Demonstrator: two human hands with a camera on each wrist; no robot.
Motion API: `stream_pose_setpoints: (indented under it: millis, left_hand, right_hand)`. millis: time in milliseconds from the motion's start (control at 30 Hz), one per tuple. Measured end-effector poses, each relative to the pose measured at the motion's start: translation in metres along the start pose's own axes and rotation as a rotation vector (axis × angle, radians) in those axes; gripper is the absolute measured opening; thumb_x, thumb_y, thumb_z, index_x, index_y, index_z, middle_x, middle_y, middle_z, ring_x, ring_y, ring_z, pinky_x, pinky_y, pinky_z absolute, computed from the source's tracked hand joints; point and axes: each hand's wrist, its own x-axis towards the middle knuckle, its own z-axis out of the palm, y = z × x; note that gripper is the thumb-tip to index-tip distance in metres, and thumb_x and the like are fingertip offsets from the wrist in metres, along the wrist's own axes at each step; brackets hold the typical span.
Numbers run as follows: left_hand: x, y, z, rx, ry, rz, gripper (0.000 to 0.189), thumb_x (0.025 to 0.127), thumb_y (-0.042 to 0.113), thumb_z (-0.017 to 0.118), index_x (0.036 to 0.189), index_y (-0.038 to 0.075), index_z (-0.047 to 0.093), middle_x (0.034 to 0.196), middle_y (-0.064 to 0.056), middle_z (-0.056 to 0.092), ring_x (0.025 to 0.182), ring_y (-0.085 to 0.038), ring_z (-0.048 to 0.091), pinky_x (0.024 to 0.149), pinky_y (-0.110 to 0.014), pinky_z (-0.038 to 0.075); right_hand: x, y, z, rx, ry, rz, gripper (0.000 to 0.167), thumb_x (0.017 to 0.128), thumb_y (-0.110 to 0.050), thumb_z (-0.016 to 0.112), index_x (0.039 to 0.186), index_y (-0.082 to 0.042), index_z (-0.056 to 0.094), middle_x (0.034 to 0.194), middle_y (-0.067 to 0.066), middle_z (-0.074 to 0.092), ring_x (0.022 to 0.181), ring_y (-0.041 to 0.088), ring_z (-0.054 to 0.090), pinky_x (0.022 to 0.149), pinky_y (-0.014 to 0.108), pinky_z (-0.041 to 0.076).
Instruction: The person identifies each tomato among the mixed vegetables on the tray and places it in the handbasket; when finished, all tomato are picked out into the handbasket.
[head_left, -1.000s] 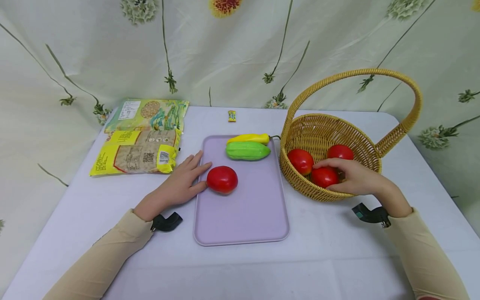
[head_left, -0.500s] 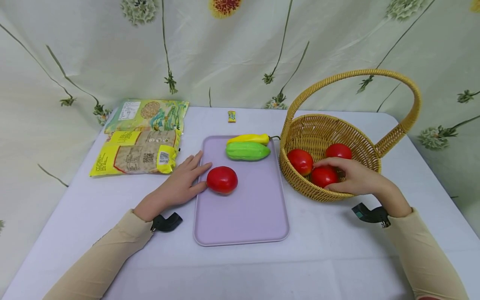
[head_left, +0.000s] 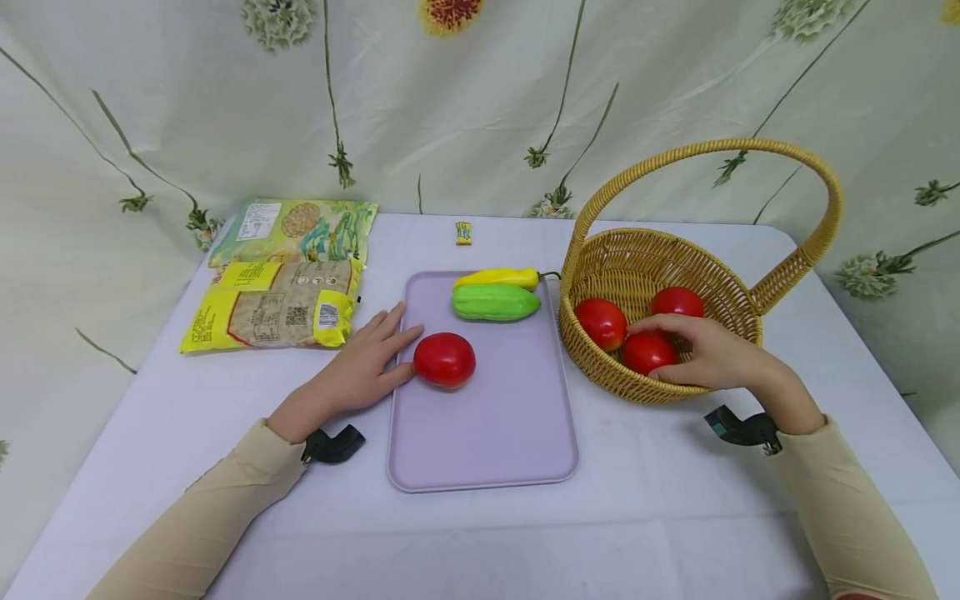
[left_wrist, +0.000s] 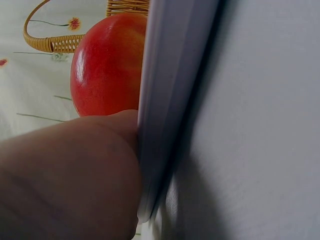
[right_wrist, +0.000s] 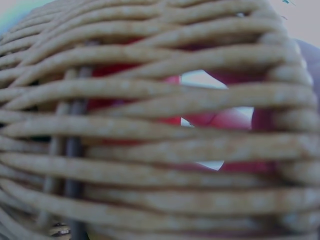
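Note:
My left hand [head_left: 367,360] lies with fingers spread over the left edge of a light purple tray [head_left: 483,442]. Its thumb tip is right at a round red fruit [head_left: 444,361] on the tray; in the left wrist view this fruit [left_wrist: 107,65] has an orange tinge. My right hand [head_left: 708,354] reaches over the near rim of a wicker basket [head_left: 611,375], thumb and fingers curled round a red fruit [head_left: 648,353] inside. Two more red fruits, one at left [head_left: 602,323] and one behind [head_left: 678,302], lie in the basket. Basket weave hides most of that hand in the right wrist view.
A yellow pepper [head_left: 497,278] and a green ridged vegetable [head_left: 496,302] lie at the tray's far end. Two food bags, one yellow [head_left: 277,304] and one green [head_left: 300,229], lie at left. A small yellow packet [head_left: 463,232] sits behind the tray. The basket's tall handle [head_left: 705,150] arches upward.
The rear red fruit in the basket shifted slightly left in the first half second, and the basket moved a touch with it. Both hands stay in place.

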Motion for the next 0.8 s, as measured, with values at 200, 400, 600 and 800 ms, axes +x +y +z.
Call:
stream_pose_setpoints:
  millis: [200, 400, 600, 800]
  left_hand:
    - [-0.0006, 0.0009, -0.0007, 0.0, -0.001, -0.006, 0.062, 0.097, 0.026, 0.061, 0.155, 0.01, 0.044, 0.171, -0.021, 0.015, 0.155, -0.052, 0.014, 0.12, -0.071, 0.023]
    - [-0.0009, 0.0017, -0.0016, 0.002, -0.002, -0.008, 0.063, 0.097, 0.026, 0.062, 0.155, 0.01, 0.044, 0.171, -0.021, 0.015, 0.155, -0.052, 0.014, 0.119, -0.071, 0.024]
    - [-0.0003, 0.0011, -0.002, 0.001, -0.001, -0.007, 0.062, 0.097, 0.026, 0.061, 0.155, 0.01, 0.044, 0.171, -0.021, 0.015, 0.155, -0.052, 0.013, 0.12, -0.071, 0.024]
    - [0.0001, 0.0006, -0.0007, 0.002, -0.007, -0.009, 0.062, 0.098, 0.027, 0.061, 0.156, 0.011, 0.043, 0.171, -0.02, 0.015, 0.155, -0.052, 0.013, 0.12, -0.071, 0.024]
  right_hand:
    - [0.0003, -0.0009, -0.0008, -0.003, 0.007, 0.006, 0.052, 0.081, -0.012, 0.083, 0.13, -0.013, 0.064, 0.127, 0.017, 0.065, 0.117, 0.04, 0.057, 0.086, 0.057, 0.06]
    - [-0.0003, -0.0029, -0.0038, 0.031, 0.011, -0.013, 0.054, 0.081, -0.012, 0.083, 0.131, -0.009, 0.063, 0.13, 0.018, 0.064, 0.119, 0.04, 0.056, 0.086, 0.057, 0.06]
    - [-0.0012, -0.0049, -0.0067, 0.05, 0.011, -0.005, 0.056, 0.083, -0.013, 0.082, 0.135, -0.006, 0.06, 0.132, 0.019, 0.064, 0.119, 0.04, 0.059, 0.089, 0.056, 0.06]
    - [-0.0021, -0.0051, -0.0073, 0.049, 0.005, 0.01, 0.057, 0.084, -0.015, 0.081, 0.136, -0.006, 0.059, 0.132, 0.02, 0.064, 0.119, 0.041, 0.061, 0.091, 0.057, 0.06]
